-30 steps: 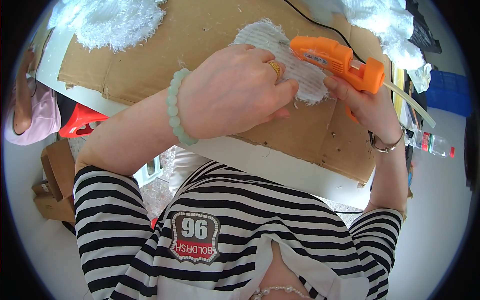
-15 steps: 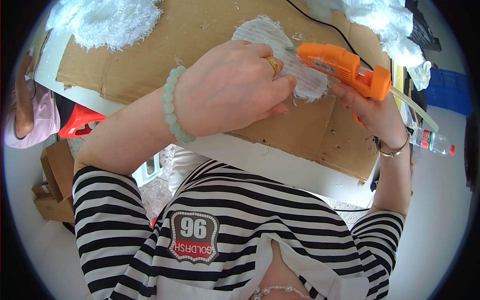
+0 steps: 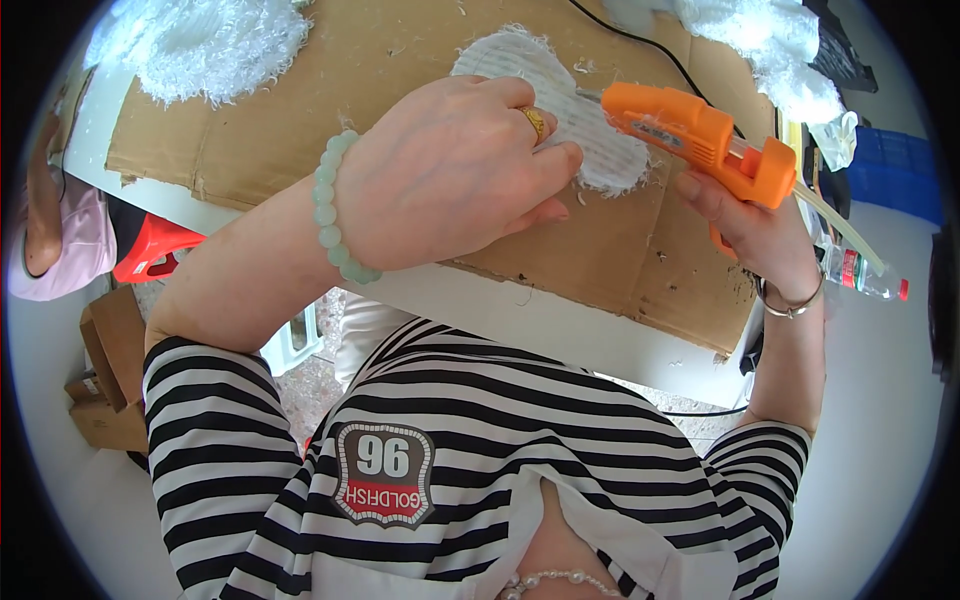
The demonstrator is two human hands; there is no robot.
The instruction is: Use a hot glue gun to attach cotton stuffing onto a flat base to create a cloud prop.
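Note:
A white, sole-shaped piece of ribbed fabric [image 3: 600,140] with a frayed, fuzzy rim lies on a cardboard sheet [image 3: 600,270]. My left hand [image 3: 450,170] covers its near left side. The fingers are curled inward and their tips are hidden, so what they pinch cannot be made out. In my right hand [image 3: 745,225] is an orange hot glue gun [image 3: 690,130], its nozzle pointing left over the fabric's right edge. A pale glue stick [image 3: 840,225] sticks out of the gun's back end.
Fluffy white material [image 3: 210,45] lies at the far left, with more white fluff [image 3: 765,50] at the far right. A black cord [image 3: 650,45] crosses the cardboard. A plastic bottle [image 3: 865,275] and a blue bin [image 3: 895,175] are at right. Another person's arm [image 3: 42,205] shows at left.
The glue gun has moved slightly right, its nozzle drawing back from the fabric. My left hand stays in about the same place over the piece. The whole view has shifted a little.

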